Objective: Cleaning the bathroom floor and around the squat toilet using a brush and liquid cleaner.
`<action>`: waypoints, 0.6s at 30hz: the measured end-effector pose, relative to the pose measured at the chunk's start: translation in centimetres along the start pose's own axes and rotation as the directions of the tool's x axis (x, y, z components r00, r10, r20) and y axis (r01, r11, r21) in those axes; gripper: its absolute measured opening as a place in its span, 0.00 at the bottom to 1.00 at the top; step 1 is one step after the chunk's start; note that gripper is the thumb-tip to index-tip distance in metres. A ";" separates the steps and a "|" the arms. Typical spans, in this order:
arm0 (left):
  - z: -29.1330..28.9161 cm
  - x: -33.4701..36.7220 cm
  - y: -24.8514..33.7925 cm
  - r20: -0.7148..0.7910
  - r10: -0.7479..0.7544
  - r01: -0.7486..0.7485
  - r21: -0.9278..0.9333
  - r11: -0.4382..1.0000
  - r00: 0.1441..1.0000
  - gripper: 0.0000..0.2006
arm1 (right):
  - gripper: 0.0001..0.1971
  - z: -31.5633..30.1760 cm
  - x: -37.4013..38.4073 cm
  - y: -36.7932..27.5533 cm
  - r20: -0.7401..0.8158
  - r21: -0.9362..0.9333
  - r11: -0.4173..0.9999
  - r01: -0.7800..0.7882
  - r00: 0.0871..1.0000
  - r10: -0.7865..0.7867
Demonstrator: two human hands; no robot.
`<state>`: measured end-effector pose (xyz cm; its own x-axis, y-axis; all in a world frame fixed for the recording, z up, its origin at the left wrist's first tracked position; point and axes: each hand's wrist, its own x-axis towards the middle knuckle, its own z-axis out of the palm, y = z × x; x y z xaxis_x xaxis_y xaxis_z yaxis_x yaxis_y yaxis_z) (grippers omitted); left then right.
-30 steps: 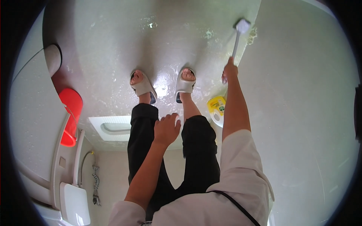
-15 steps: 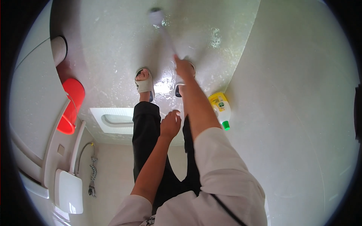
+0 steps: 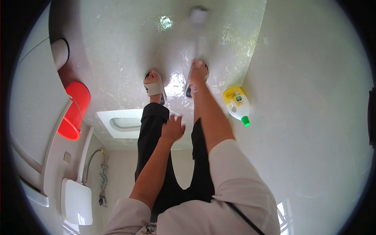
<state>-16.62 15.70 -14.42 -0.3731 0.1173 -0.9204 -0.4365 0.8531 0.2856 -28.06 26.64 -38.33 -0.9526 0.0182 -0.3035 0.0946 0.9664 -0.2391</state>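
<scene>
My right hand is closed round the handle of a long-handled scrub brush. Its pale head, blurred by motion, is down at the wet floor ahead of my feet, dark along its far edge. The handle runs almost straight away from my fist. Close to my left knee hangs my left hand, fingers spread and holding nothing. Right of my right forearm, a white bottle with a yellow label and green cap lies or leans by the wall's foot; which of the two I cannot tell.
A white squat toilet is set in the floor left of my legs. Farther left are a red bucket, a white cistern and a coiled hose. A pale wall rises on the right. My sandals stand on wet, shiny floor.
The brush head has swept to the right across the floor, and my right hand has shifted slightly right with it. My left hand's fingers have spread. The view has shifted a little.
</scene>
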 end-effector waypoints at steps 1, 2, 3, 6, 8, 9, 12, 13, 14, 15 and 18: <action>1.3 -0.8 -1.3 0.320 -0.213 0.173 0.148 0.974 0.923 0.23 | 0.32 0.2 -1.3 -4.3 0.369 0.128 0.988 -0.082 0.929 0.029; 1.5 -1.2 -2.0 0.322 -0.232 0.196 0.141 0.970 0.918 0.23 | 0.31 0.0 -2.3 -8.1 0.690 0.201 0.961 -0.193 0.724 0.001; 1.0 -0.7 -0.9 0.284 -0.051 0.030 0.076 0.997 0.957 0.23 | 0.32 0.2 -2.0 -10.1 0.758 0.158 0.938 -0.309 0.646 0.085; 6.8 2.2 -3.2 -0.300 0.159 -0.339 -0.807 0.483 0.941 0.25 | 0.35 -0.5 -2.3 -22.0 0.803 0.242 0.966 -0.091 0.578 -0.146; -0.6 2.3 6.8 -0.293 0.409 -0.497 -0.381 0.779 0.864 0.25 | 0.36 1.5 1.7 -14.6 0.786 0.129 0.992 0.008 0.609 -0.107; -1.2 2.0 8.1 -0.293 0.412 -0.502 -0.389 0.773 0.862 0.25 | 0.37 1.5 2.5 -14.0 0.765 0.116 0.989 0.093 0.626 -0.149; 2.3 0.4 3.1 -0.228 0.328 -0.382 -0.737 0.557 0.917 0.23 | 0.42 -0.9 -0.9 -15.5 0.786 0.093 0.950 -0.299 0.607 0.114; 6.5 1.0 2.2 -0.361 0.177 -0.402 -0.842 0.360 0.916 0.20 | 0.40 -0.7 -0.1 -12.5 0.768 0.041 0.964 -0.264 0.625 0.139; 7.6 3.0 6.9 -0.475 0.088 -0.480 -0.876 0.045 0.875 0.17 | 0.37 -0.4 5.9 -1.0 0.681 0.004 1.000 -0.015 0.732 0.008; 9.0 1.5 3.0 -0.222 -0.073 -0.223 -0.975 -0.003 0.972 0.16 | 0.37 -1.8 2.5 0.9 0.736 -0.011 0.950 0.312 0.646 -0.204; 10.8 0.1 0.1 0.207 -0.458 0.144 -0.975 -0.168 0.864 0.11 | 0.44 -6.8 2.0 11.1 0.590 0.056 0.970 -0.235 0.792 0.158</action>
<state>-7.87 21.26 -17.42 0.0466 -0.1846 -0.9817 -0.7791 -0.6218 0.0799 -30.91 39.16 -35.36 -0.5691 0.0159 -0.8221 0.3319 0.9192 -0.2120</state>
